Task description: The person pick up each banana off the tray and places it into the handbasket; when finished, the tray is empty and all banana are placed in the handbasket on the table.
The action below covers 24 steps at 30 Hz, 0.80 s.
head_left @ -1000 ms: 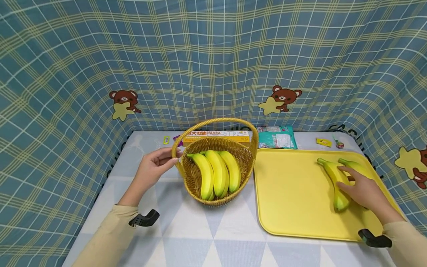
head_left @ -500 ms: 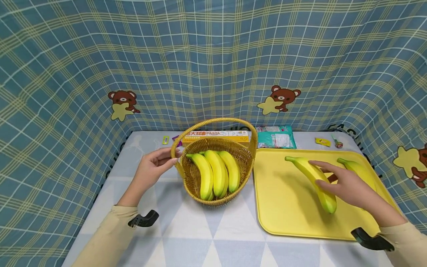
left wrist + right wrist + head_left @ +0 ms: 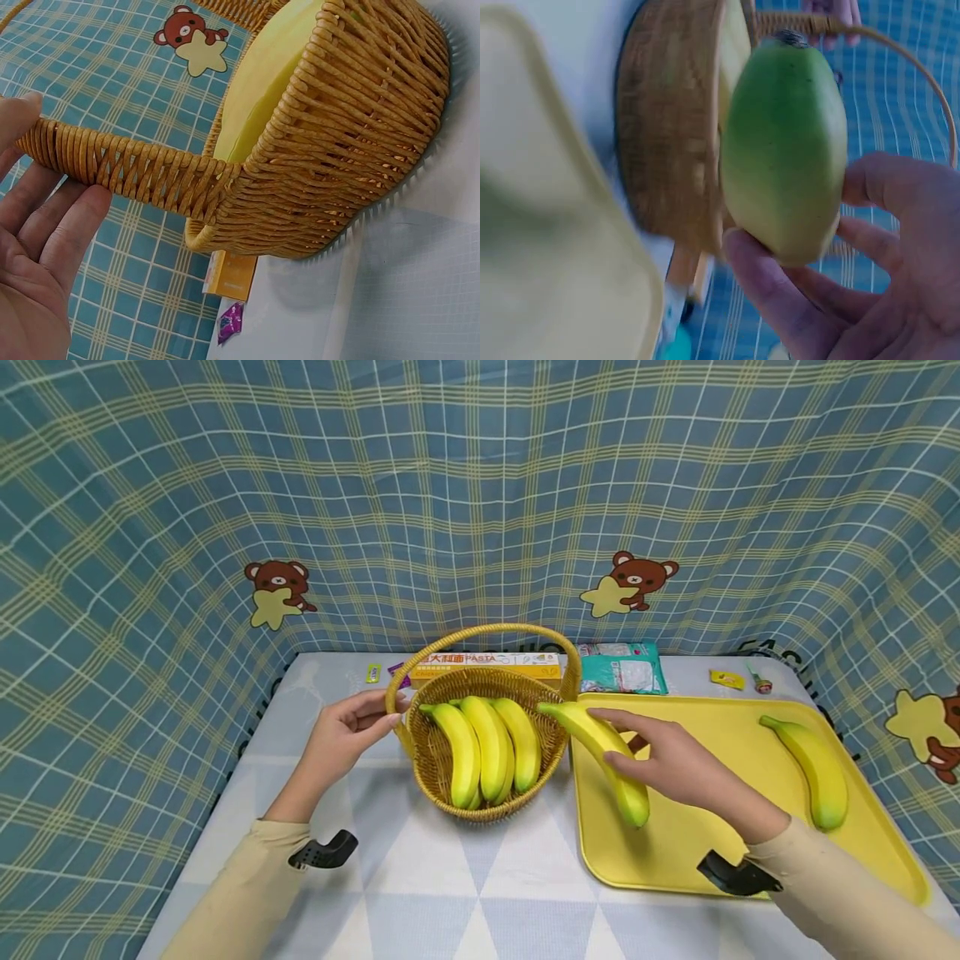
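Observation:
A wicker basket [image 3: 491,814] with an arched handle stands mid-table, and several bananas [image 3: 480,752] lie side by side in it. My left hand [image 3: 348,731] grips the left side of the handle; in the left wrist view the thumb and fingers [image 3: 79,225] lie on either side of the woven strip. Between thumb and fingers my right hand [image 3: 660,756] holds a banana [image 3: 600,747] above the tray's left edge, its stem end overlapping the basket's right rim. The right wrist view shows that banana's green tip [image 3: 787,97] close up. One more banana [image 3: 813,768] lies on the yellow tray.
The yellow tray [image 3: 697,868] lies right of the basket. Behind stand a pasta box [image 3: 487,670] and a teal packet [image 3: 622,668]. Small wrapped sweets [image 3: 373,673] lie at the back left, with a yellow packet [image 3: 727,679] and a lollipop [image 3: 761,681] at the back right.
My right hand has lifted the banana off the tray and carried it left to the basket's right side. The left hand has stayed at the handle.

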Tool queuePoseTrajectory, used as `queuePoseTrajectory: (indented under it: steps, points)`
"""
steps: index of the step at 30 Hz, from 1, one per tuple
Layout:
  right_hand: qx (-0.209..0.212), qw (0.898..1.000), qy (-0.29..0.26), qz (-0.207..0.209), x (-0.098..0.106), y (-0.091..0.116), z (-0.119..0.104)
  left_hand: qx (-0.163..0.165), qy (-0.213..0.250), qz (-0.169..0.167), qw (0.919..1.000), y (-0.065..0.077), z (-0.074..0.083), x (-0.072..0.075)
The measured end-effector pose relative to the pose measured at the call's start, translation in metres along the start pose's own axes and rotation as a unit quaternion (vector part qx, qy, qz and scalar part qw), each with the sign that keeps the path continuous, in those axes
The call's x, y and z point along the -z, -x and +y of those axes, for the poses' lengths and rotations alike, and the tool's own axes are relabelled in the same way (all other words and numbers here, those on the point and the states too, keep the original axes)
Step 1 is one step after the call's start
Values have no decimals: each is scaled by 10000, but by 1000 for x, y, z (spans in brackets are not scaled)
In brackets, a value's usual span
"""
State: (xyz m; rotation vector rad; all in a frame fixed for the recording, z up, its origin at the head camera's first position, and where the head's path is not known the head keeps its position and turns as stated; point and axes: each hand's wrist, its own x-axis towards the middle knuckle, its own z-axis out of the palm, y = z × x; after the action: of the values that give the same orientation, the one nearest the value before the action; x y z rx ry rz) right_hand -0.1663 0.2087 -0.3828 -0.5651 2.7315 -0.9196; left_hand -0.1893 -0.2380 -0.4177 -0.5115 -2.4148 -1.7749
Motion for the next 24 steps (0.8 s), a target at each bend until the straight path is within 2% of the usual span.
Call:
queuePoseTrajectory:
  steps: [6,11,18,24]
  points:
    - [229,9996,-67,158,-24,-39,-25,-48,36,0,10000,0,0,0]
    - [153,9996,-45,246,-40,-65,-39,-34,71,-19,10000,0,-1,0]
    - [-59,9994,240,226,-60,-96,-43,3,135,-15,9999,0,0,0]
    - [-120,9974,662,241,-78,-112,-39,-9,114,-29,9999,0,-1,0]
